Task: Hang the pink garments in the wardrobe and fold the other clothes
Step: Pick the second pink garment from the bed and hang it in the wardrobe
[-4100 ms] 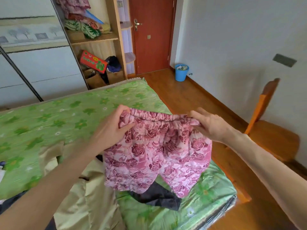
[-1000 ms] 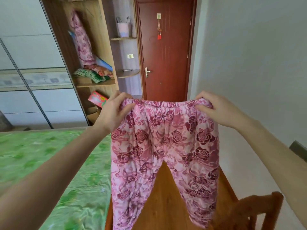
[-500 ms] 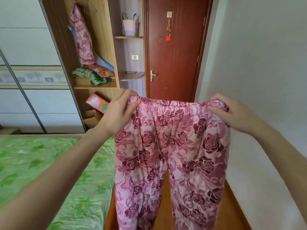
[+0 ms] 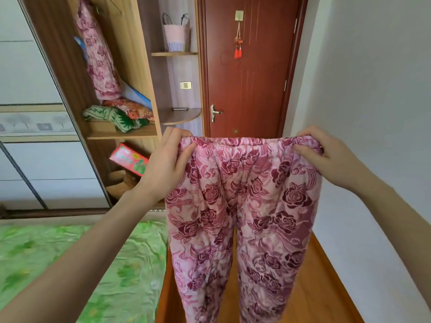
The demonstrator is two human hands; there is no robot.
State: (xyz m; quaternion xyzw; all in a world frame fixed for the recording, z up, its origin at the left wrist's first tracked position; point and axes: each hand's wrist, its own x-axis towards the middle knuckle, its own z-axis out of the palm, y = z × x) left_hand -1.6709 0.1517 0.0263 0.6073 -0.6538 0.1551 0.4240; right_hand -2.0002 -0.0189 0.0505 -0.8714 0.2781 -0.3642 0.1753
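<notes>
Your left hand (image 4: 166, 164) and right hand (image 4: 326, 157) pinch the trousers (image 4: 242, 217) at the waistband; the legs below, hems unseen, probably could snag the bed (image 4: 70, 252).

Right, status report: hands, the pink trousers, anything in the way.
Left hand and right hand shut on the waistband. Pink trousers held up, legs hanging, not yet hung. Open wardrobe ahead-left, one pink garment inside. Nothing in the way.

No text, brand or number can be read anywhere. The red cardboard box with green shapes (image 4: 129, 159) low in the open wooden wardrobe (image 4: 130, 66) bears printing too blurred to make out.
</notes>
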